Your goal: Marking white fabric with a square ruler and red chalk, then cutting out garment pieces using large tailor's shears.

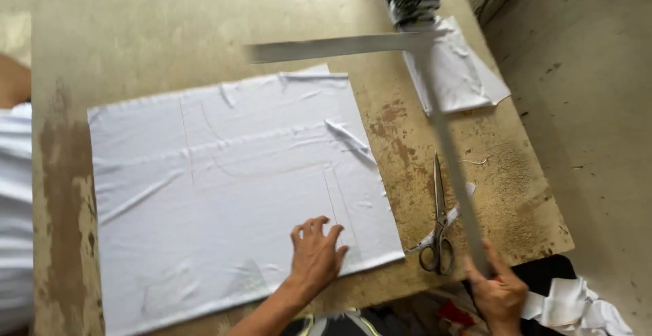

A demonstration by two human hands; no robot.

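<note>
two bare hands work over a worn worktop (136,30). the left hand (316,253) lies released, fingers spread and pressing flat on the near right part of a white cloth (224,180), which is spread across the worktop with faint drawn lines on it. the right hand (498,290), at the near right edge, is clenched around one end of a long metal l-shaped ruler (441,132), lifted above the worktop and blurred. scissors (439,220) lie closed just right of the cloth. folded white fabric (455,71) sits far right. to do this well, i judge the cloth should stay pinned smooth while the ruler settles squarely along a drawn line.
</note>
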